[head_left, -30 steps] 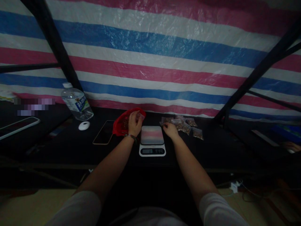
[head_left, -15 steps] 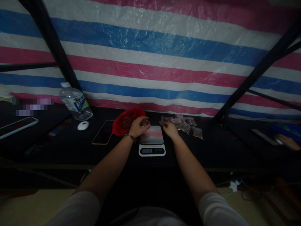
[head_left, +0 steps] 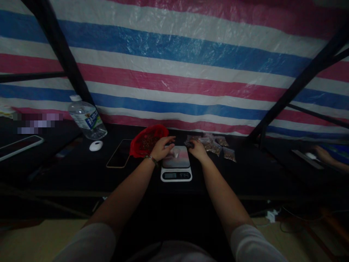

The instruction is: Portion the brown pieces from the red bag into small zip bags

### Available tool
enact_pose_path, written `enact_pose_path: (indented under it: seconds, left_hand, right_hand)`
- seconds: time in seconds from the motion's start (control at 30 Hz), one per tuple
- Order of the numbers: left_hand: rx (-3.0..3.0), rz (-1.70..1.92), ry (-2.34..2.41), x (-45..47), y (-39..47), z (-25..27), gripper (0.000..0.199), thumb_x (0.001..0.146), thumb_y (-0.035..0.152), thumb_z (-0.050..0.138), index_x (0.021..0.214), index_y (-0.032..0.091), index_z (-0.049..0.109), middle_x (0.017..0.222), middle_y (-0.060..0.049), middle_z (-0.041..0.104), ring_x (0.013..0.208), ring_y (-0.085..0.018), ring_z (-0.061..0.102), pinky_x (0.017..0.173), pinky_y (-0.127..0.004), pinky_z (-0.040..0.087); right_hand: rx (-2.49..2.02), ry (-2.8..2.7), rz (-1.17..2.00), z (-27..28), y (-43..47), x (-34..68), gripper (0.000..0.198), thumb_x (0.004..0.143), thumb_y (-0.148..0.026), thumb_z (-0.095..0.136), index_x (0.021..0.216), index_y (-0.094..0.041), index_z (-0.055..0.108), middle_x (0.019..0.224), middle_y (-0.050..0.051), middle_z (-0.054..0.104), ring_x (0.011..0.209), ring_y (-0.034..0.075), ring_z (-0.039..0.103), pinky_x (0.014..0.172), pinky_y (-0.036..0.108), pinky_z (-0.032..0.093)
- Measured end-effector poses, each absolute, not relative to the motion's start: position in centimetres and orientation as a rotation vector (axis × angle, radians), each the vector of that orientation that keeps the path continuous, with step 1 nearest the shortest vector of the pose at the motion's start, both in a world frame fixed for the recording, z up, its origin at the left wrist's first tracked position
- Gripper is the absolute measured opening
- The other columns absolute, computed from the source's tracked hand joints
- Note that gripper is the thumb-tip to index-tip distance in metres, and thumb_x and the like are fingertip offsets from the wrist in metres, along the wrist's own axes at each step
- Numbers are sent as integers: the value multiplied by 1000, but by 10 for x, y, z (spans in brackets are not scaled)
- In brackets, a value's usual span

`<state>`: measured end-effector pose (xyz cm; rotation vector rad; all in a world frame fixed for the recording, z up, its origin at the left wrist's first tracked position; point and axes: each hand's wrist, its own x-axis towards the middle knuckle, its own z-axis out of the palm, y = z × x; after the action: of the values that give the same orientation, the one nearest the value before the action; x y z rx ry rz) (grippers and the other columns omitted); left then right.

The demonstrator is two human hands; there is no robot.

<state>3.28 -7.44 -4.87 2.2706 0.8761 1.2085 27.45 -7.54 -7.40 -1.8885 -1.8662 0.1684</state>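
A white kitchen scale (head_left: 176, 176) with a shiny square plate stands in front of me, its display lit. On the plate rests a small clear plastic cup (head_left: 176, 152); what it holds I cannot make out. Beside it, over the plate's left edge, my left hand (head_left: 161, 148) is open with thumb and fingers apart. My right hand (head_left: 198, 150) is at the scale's right, fingers curled down on a small plastic bag (head_left: 192, 139) that they partly hide. Several filled zip bags (head_left: 215, 147) lie right of it. A red bag (head_left: 137, 145) holding small brown pieces lies open behind my left wrist.
A phone (head_left: 119, 153), a white computer mouse (head_left: 96, 146) and a clear bottle (head_left: 88, 120) stand or lie to the left. Farther left is another phone (head_left: 20, 147). At the far right another person's hand (head_left: 323, 154) touches a white object. Striped sheeting (head_left: 174, 80) hangs behind the table.
The clear cup has gone from my left hand onto the scale plate, and the left fingers have opened. My right hand has stayed by the bags. The other person's hand at right has shifted left.
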Motion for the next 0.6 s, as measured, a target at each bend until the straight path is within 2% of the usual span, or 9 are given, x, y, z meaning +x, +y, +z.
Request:
enact_pose_path:
  seconds: [0.1,0.2,0.33,0.43,0.5,0.6]
  left_hand:
    - [2214,1302,959,32,-69,-52,33,89,32,42,113,18,61,104,-8,67,99,-20,61,91,-35,46]
    - [2206,1374,1013,33,-67,-53,30,88,31,45,110,17,62,104,-8,66,98,-19,60,90,-33,47]
    - [2262,1450,1011,34,-68,-52,36,85,30,52,119,18,56,111,-9,62,93,-18,60,89,-34,47]
    - [2301,1455,1022,34,-70,-52,49,83,32,55,129,20,47,124,-11,53,85,-16,59,89,-36,47]
    - [2309,1434,1020,35,-71,-51,50,83,34,55,131,21,45,128,-12,49,77,-13,59,86,-35,48]
    - [2325,1431,973,37,-74,-50,40,85,34,53,123,20,53,116,-10,57,76,-13,59,81,-32,49]
  right_hand:
    - [-1765,-1736,198,-70,-75,277,35,77,-15,50,109,-17,63,110,7,65,103,19,58,94,30,41]
    - [-1503,-1621,255,-64,-76,275,34,83,-20,44,113,-16,61,113,7,64,104,17,58,93,29,43]
    - [-1351,-1597,280,-54,-85,265,34,89,-29,40,111,-17,62,112,8,65,104,18,59,92,31,44]
    - [-1294,-1670,182,-46,-95,257,31,90,-29,40,106,-20,66,111,7,65,106,18,57,95,32,43]
    - [-1217,-1726,135,-42,-99,252,31,91,-28,40,105,-22,67,111,6,65,107,18,56,96,32,42]
    - [-1141,-1764,103,-41,-102,245,28,90,-28,44,106,-23,66,108,6,65,106,17,57,95,33,43]
